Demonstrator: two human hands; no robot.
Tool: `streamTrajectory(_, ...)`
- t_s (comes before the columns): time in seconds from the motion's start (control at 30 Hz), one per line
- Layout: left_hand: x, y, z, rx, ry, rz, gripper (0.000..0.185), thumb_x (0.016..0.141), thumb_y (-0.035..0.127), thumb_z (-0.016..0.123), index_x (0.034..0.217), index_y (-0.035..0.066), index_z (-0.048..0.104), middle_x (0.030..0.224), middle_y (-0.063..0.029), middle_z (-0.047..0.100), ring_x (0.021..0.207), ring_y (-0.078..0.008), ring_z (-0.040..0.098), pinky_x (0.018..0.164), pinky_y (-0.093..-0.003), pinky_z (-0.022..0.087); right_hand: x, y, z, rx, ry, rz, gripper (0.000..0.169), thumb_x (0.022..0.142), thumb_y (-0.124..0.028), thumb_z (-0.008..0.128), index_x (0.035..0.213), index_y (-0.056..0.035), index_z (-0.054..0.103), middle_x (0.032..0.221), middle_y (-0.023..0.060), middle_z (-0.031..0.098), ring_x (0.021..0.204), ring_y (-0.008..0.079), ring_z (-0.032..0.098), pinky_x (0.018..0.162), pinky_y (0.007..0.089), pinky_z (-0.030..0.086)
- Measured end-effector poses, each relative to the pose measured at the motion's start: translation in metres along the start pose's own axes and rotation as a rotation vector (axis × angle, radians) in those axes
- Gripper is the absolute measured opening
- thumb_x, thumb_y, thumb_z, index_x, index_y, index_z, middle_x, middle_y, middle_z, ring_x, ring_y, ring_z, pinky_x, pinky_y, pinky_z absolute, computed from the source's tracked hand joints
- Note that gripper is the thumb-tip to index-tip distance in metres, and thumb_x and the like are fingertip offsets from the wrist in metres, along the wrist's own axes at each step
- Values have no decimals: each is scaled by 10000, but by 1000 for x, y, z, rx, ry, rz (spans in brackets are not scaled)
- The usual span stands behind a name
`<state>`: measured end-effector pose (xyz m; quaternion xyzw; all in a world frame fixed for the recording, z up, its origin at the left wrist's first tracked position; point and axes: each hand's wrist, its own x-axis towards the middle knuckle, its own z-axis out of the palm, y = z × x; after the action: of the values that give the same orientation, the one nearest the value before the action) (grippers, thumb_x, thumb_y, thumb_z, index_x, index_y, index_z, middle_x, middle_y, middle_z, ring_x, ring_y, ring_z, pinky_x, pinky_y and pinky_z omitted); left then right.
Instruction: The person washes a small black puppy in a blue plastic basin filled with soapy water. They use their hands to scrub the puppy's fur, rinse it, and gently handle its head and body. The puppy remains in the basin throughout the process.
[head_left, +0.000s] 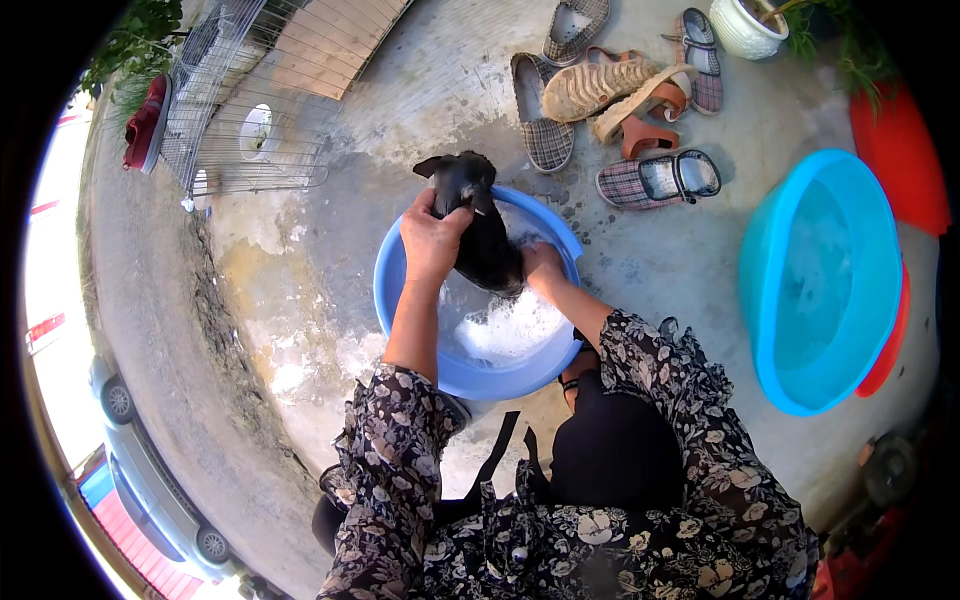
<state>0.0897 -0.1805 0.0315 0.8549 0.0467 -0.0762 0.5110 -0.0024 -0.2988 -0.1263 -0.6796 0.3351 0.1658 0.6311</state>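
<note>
A pale blue plastic basin (390, 289) of water and white suds (517, 326) stands on the concrete before me. Over its far side I hold a wet black item (491, 251), seemingly a soft shoe, with flaps around its upper end. My left hand (435, 236) grips that end, thumb across the top. Beside the lower, rounded end is my right hand (544, 266), down at the foam on the basin's right. Its fingers are partly hidden, so whether it holds anything does not show.
Several plaid cloth shoes (551, 146) and a pair of tan sandals (600, 86) lie beyond the basin. To the right stands a turquoise tub (761, 300) with water. A wire cage (262, 161) is at far left, with a red shoe (146, 124) by it. A white planter (742, 34) stands far right.
</note>
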Motion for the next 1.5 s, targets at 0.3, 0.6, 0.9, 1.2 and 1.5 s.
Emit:
streamTrajectory(0.3, -9, -21, -35, -88, -17, -69, 279, 690, 97, 659, 941, -24, 655, 775, -45, 658, 704, -110, 578, 677, -271, 482, 20, 58, 41, 244, -143, 17, 340, 932, -255, 549, 1160, -7, 595, 1100, 116, 638, 974, 210, 576, 839, 341, 450)
streamTrajectory(0.6, -14, -39, -39, -134, 32, -72, 296, 696, 118, 670, 952, -29, 656, 783, -56, 670, 725, -107, 587, 695, -274, 485, 12, 3, 32, 876, 72, 399, 256, 943, -241, 562, 940, 15, 552, 821, 68, 483, 711, 172, 463, 550, 333, 419)
streamTrajectory(0.9, -13, -40, -72, -18, 75, -117, 325, 703, 178, 685, 949, -34, 659, 770, -91, 675, 721, -143, 610, 700, -306, 495, 15, -4, 25, -85, -60, -123, 321, 922, -307, 574, 949, 12, 581, 863, 144, 619, 781, 289, 572, 694, 413, 449)
streamTrajectory(1.2, -16, -38, -100, -142, -104, -273, 293, 741, 130, 672, 972, -46, 634, 844, -69, 656, 747, -141, 612, 700, -286, 498, -5, 8, 28, 276, -124, 142, 271, 947, -291, 562, 945, -25, 613, 851, 63, 647, 784, 234, 613, 684, 355, 484)
streamTrajectory(1.5, -51, -48, -124, -396, -73, -276, 298, 783, 99, 657, 1045, -28, 598, 908, -62, 648, 790, -136, 609, 729, -265, 493, -79, -95, 66, 140, -291, -514, 373, 943, -292, 539, 1113, 29, 625, 947, 170, 660, 956, 301, 627, 883, 366, 472)
